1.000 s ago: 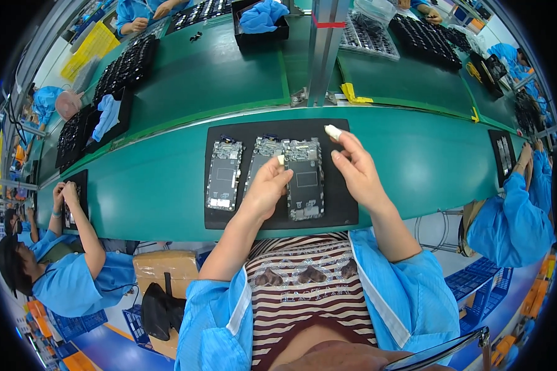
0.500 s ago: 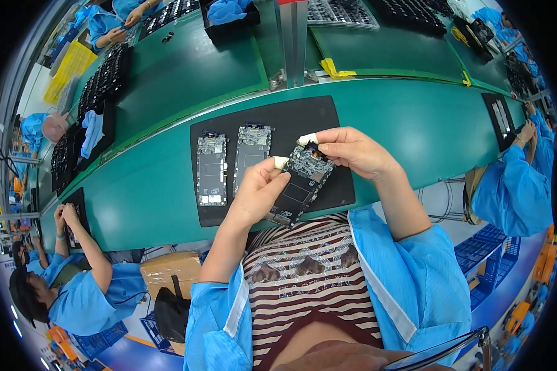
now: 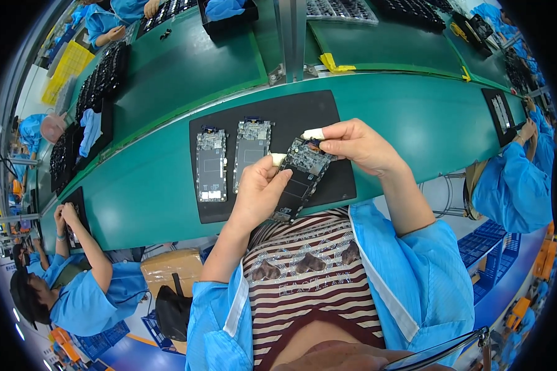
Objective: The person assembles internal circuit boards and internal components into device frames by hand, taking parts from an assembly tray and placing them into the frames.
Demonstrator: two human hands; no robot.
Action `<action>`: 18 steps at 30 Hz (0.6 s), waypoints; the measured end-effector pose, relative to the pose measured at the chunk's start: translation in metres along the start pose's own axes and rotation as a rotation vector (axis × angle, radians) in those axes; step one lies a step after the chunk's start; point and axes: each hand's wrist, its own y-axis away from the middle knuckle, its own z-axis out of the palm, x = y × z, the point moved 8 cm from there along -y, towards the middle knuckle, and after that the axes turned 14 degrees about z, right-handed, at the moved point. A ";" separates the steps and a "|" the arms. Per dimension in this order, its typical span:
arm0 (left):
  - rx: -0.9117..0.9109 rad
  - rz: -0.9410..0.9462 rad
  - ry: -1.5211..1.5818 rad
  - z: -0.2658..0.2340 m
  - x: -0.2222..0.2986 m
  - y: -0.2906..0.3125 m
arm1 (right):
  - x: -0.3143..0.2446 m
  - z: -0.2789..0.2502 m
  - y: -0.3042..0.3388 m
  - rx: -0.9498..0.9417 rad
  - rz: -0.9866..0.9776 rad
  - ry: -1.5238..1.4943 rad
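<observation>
My left hand [image 3: 259,190] is closed on the side edge of a dark circuit board [image 3: 298,185], thumb on its face. The board is tilted and held above a black mat [image 3: 288,106]. My right hand [image 3: 360,149] pinches the board's top end, where a small dark part with an orange patch sits partly hidden by the fingers. White finger covers show on both index fingers. Two similar boards, a left one [image 3: 211,170] and a middle one [image 3: 251,145], lie upright side by side on the mat, left of the held board.
The mat lies on a green workbench [image 3: 414,117]. Behind its raised edge stand a metal post [image 3: 291,40], black trays [image 3: 104,77] and a black box with blue cloth [image 3: 229,12]. Co-workers sit at left [image 3: 99,284] and right [image 3: 510,191], each by a dark mat.
The held board has turned slightly more upright. My right fingers have shifted a little at its top end; my left grip stays. The two boards on the mat stay put.
</observation>
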 end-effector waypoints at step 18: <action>0.126 0.158 -0.361 0.001 0.007 0.001 | 0.004 -0.003 0.000 0.106 -0.092 0.048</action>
